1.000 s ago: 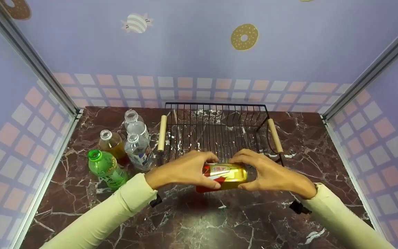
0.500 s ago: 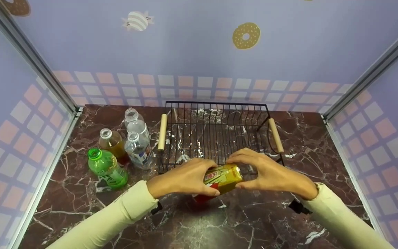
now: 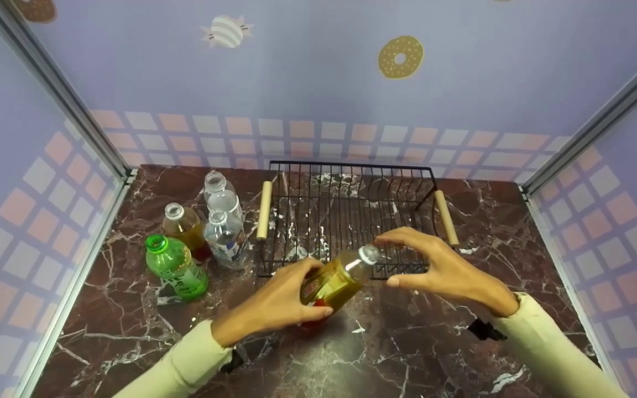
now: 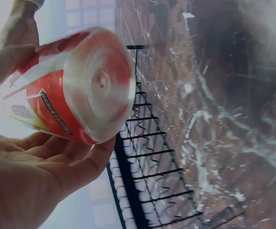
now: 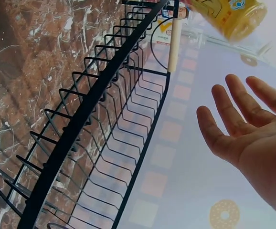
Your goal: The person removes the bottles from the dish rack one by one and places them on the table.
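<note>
My left hand (image 3: 280,301) grips a plastic drink bottle (image 3: 336,283) with a yellow and red label, around its lower half. The bottle tilts with its uncapped neck up and to the right. In the left wrist view the round base of the bottle (image 4: 102,81) faces the camera, fingers and thumb on either side of it. My right hand (image 3: 445,271) is apart from the bottle, just right of its neck, fingers loosely spread and holding nothing. The right wrist view shows that hand (image 5: 252,119) with its palm bare. Behind both hands stands a black wire rack (image 3: 351,197).
Left of the rack stand several uncapped bottles: a green one (image 3: 177,271), one with amber liquid (image 3: 186,228) and two clear ones, the nearer clear bottle (image 3: 225,237) in front. Wooden handles (image 3: 264,210) flank the rack. Patterned panels (image 3: 318,66) enclose the marble-look table (image 3: 385,354).
The right hand has let go of the bottle and drawn slightly right. The left hand has moved down and left, turning the bottle from lying sideways to neck-up.
</note>
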